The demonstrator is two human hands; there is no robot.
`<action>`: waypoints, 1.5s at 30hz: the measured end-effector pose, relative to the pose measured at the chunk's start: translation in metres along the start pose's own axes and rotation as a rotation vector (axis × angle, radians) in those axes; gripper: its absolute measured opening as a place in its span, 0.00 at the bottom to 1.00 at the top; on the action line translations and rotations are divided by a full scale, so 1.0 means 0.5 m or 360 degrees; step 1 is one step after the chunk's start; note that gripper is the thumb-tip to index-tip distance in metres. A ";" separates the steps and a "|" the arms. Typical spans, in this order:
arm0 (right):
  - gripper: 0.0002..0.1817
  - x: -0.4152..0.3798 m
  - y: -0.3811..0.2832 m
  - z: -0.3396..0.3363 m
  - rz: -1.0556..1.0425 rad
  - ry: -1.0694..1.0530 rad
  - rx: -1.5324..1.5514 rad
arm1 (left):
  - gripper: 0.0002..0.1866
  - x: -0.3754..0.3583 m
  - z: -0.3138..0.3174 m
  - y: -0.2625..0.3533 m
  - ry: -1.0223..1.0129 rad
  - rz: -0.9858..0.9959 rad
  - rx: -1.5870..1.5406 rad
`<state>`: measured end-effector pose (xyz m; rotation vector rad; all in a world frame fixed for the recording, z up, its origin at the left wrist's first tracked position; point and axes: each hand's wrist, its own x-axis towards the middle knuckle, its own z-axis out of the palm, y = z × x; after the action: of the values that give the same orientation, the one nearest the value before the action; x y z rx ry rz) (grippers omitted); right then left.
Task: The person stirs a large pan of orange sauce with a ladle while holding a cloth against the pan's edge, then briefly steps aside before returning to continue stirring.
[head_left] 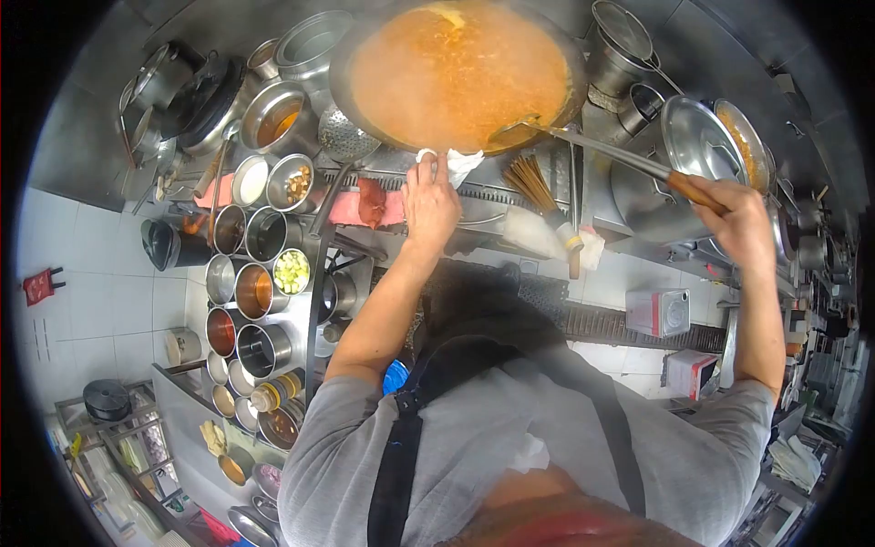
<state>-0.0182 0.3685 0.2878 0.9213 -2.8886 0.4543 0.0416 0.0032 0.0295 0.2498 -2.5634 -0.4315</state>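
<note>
A large wok (pixel 339 87) full of steaming orange soup (pixel 456 77) sits at the top of the view. My left hand (pixel 432 202) is at its near rim, fingers closed on a folded white cloth (pixel 465 164) pressed against the edge. With my right hand (pixel 736 219) I grip the wooden handle of a long metal ladle (pixel 620 155). Its bowl end dips into the soup by the near right rim, partly hidden by the liquid. Between my hands, a bamboo wok brush (pixel 538 191) lies on the stove's front ledge.
Left of my left arm stand several metal pots of ingredients, one with chopped green vegetable (pixel 292 272). A perforated skimmer (pixel 346 137) rests beside the wok. At right are a strainer (pixel 622 29) and a large metal bowl (pixel 700 137). A white towel (pixel 538 234) lies on the ledge.
</note>
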 end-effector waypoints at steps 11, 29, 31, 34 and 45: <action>0.20 0.163 0.001 0.236 -0.0175 0.0023 -0.0127 | 0.28 -0.006 0.009 -0.007 0.0088 0.0010 0.0013; 0.22 0.482 0.002 0.454 0.0254 -0.0139 -0.0172 | 0.29 -0.008 0.007 0.002 0.0000 -0.0075 0.0031; 0.21 0.495 0.028 0.451 0.0307 -0.0104 -0.0132 | 0.29 -0.009 0.013 0.000 0.0030 -0.0069 0.0067; 0.20 0.487 0.074 0.428 0.0380 -0.0013 -0.0075 | 0.29 -0.008 0.009 0.004 -0.0006 -0.0088 0.0055; 0.22 0.308 0.229 0.235 0.0503 0.0165 0.0086 | 0.28 -0.002 0.001 0.010 -0.0033 -0.0090 0.0045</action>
<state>-0.2081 0.3365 0.1712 0.4295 -2.9440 0.5857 0.0419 0.0082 0.0304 0.3301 -2.5894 -0.4212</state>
